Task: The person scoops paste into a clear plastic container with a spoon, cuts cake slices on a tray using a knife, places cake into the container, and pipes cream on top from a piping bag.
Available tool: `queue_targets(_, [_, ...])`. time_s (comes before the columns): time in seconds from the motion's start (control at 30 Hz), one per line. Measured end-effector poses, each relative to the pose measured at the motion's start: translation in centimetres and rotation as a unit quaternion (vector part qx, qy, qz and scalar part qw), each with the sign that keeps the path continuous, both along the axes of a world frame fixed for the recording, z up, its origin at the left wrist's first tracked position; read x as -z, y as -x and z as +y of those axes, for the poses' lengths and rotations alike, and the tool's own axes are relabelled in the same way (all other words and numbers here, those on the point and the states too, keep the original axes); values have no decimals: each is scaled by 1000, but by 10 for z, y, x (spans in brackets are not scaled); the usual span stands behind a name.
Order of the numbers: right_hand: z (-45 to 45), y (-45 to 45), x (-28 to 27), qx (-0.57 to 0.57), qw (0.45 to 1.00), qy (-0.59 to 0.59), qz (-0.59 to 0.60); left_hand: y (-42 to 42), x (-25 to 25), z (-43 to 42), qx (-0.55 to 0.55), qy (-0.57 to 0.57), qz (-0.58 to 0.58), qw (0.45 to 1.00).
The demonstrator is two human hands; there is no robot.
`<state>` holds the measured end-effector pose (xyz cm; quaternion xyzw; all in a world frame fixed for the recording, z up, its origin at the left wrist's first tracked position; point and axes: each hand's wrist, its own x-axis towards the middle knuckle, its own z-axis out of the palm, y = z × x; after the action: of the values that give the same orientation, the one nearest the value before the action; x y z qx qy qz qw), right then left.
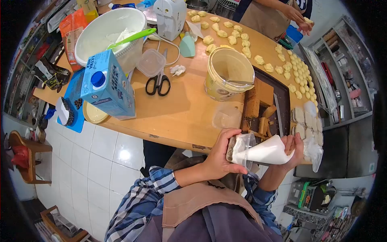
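Note:
My left hand is wrapped round a clear plastic cup, tilted on its side with its mouth to the right. Brown filling and white cream show inside it. My right hand grips a white piping bag by its wide end, and the bag's narrow end reaches into the cup. Just beyond, brown sponge cake pieces and a long knife lie on a dark baking tray. A clear plastic container sits near my left hand.
A tub, scissors, a milk carton and a white bowl with a green spatula stand on the table. Dough pieces cover the far right. Across the table, another person's hand holds something small.

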<state>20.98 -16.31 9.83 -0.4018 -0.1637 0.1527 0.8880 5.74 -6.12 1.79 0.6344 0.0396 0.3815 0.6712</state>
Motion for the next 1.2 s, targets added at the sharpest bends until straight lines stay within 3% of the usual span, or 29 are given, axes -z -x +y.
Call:
queue_targets(0.63, [9, 4, -8, 66, 997, 38, 20, -2, 0, -1, -30, -65, -35, 997])
queue_targets(0.93, [-1, -2, -3, 44, 998, 21, 35, -1, 0, 1, -35, -81, -47, 995])
queue_targets(1.03, [-4, 4, -5, -46, 999, -12, 19, -2, 5, 1, -28, -58, -52, 997])
queue_targets(1.2, [-8, 2, -2, -50, 999, -4, 3, -2, 5, 0, -24, -30, -59, 997])
